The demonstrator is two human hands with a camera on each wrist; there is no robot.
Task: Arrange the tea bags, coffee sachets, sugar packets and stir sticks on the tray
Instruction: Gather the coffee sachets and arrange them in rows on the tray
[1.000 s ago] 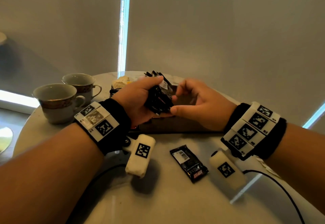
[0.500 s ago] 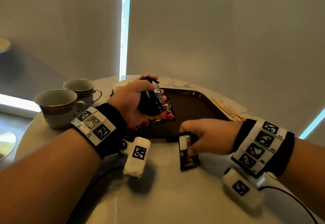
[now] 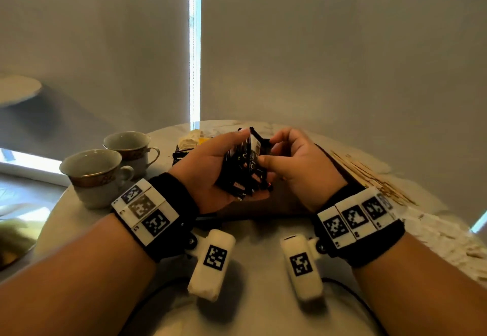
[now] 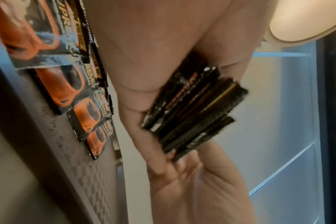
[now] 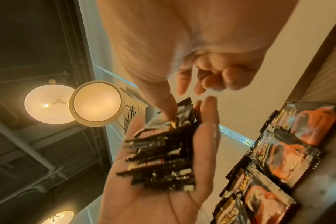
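Round marble table: row of coffee sachets laid on tray; black sachet stack gripped in left hand, right hand pinching top one; stir sticks unplaced

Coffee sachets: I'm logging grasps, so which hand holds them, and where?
The left hand holds the stack of coffee sachets across its faces, in palm and fingers. The right hand pinches the top sachet's upper end.
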